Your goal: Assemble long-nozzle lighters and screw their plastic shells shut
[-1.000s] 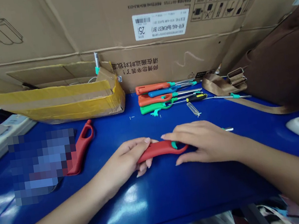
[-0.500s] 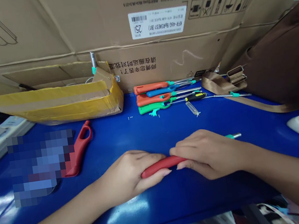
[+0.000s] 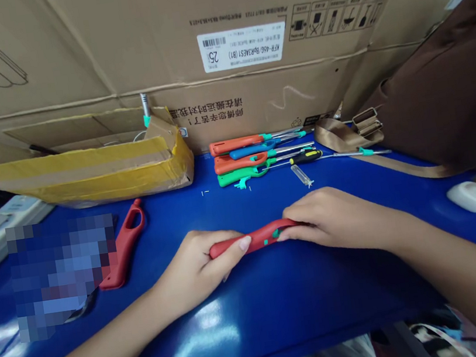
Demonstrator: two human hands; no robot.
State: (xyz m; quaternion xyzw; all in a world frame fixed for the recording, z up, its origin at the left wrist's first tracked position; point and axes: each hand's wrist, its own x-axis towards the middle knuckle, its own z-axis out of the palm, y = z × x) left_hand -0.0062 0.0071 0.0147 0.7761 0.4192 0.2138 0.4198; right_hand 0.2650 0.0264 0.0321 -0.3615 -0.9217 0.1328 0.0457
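Just above the table, a red long-reach lighter (image 3: 260,238) lies sideways between my two hands. My left hand (image 3: 205,263) is wrapped around its rounded butt, the thumb along the near side. On the right, my right hand (image 3: 336,216) pinches the front end and covers it; no metal nozzle shows. Green parts peek out on the near face beside the right fingertips. Left of my hands, a red lighter handle (image 3: 124,249) with a finger loop rests on the table, its butt beside a pixelated blue item (image 3: 67,270).
Several coloured lighters (image 3: 239,143) lie at the back, with a black-and-yellow screwdriver (image 3: 306,157) and a small clear tube (image 3: 302,175). A yellow-taped carton (image 3: 130,170) stands at back left. A power strip (image 3: 14,225), white mouse-like device (image 3: 475,196) and brown bag (image 3: 431,74) flank the blue table (image 3: 309,304).
The lighter has turned, so its near face with green parts now shows. Both hands are slightly higher in view, and the metal tip beyond my right hand is no longer visible.
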